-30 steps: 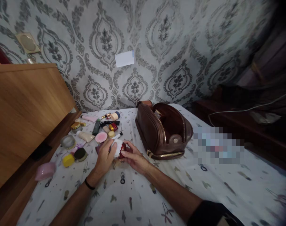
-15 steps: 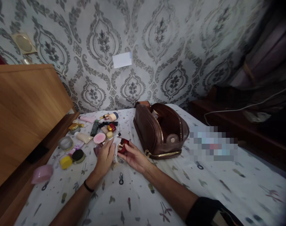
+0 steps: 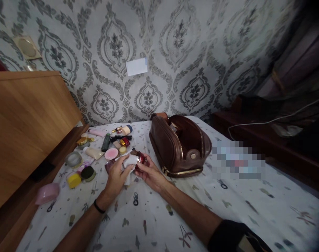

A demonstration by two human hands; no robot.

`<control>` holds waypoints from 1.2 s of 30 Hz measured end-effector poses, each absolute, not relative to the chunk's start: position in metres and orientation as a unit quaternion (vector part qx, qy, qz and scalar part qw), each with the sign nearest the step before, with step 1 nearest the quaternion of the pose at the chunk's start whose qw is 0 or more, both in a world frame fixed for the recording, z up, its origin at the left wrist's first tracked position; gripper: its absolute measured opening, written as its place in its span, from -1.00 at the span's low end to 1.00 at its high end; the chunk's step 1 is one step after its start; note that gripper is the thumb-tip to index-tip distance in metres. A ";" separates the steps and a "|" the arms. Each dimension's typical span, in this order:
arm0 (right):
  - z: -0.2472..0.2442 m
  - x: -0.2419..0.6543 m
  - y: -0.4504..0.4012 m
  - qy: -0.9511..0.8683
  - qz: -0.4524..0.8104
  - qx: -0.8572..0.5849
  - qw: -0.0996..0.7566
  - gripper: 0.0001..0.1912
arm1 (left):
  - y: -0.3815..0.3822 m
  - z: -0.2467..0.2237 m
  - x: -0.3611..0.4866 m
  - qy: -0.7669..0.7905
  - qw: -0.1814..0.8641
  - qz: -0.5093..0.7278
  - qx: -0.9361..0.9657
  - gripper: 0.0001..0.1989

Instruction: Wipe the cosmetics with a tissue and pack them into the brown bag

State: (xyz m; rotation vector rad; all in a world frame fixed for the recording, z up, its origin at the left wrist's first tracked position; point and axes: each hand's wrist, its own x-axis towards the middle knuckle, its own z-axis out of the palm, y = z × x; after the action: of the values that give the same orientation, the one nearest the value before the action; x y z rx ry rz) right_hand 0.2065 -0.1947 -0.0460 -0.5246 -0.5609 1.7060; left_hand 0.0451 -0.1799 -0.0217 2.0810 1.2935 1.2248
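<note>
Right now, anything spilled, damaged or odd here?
One oddity: right of the open brown bag, a pixelated patch hides whatever lies there. Small makeup items lie jumbled left of the bag, but I see no spill or damage. The red jar in the right hand looks intact where visible.

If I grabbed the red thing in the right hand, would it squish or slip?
Probably not squish: the red thing has a bright, hard-looking shine, so it's likely stiff. That glossy surface may feel slippery. It could be fragile too, since it looks a bit like glass.
</note>
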 end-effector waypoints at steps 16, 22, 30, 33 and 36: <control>-0.042 0.206 -0.197 -0.300 0.754 -0.238 0.533 -0.45 | -0.172 -0.003 0.036 0.416 0.394 0.703 0.421 -0.64; -0.043 0.207 -0.197 -0.286 0.751 -0.228 0.550 -0.52 | -0.186 -0.015 0.047 0.413 0.472 0.545 0.556 -0.57; -0.047 0.208 -0.193 -0.248 0.758 -0.222 0.562 -0.53 | -0.167 -0.009 0.038 0.318 0.580 0.611 0.435 -0.53; -0.049 0.208 -0.192 -0.240 0.760 -0.223 0.561 -0.51 | -0.165 -0.003 0.035 0.289 0.601 0.630 0.398 -0.51; -0.048 0.207 -0.192 -0.237 0.756 -0.225 0.568 -0.52 | -0.167 0.001 0.036 0.303 0.584 0.625 0.420 -0.55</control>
State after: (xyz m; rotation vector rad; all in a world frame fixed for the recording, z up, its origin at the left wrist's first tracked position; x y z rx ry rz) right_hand 0.2074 -0.1922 -0.0483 -0.5277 -0.5557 1.7763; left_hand 0.0363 -0.1667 0.0006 0.9798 0.7081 1.4593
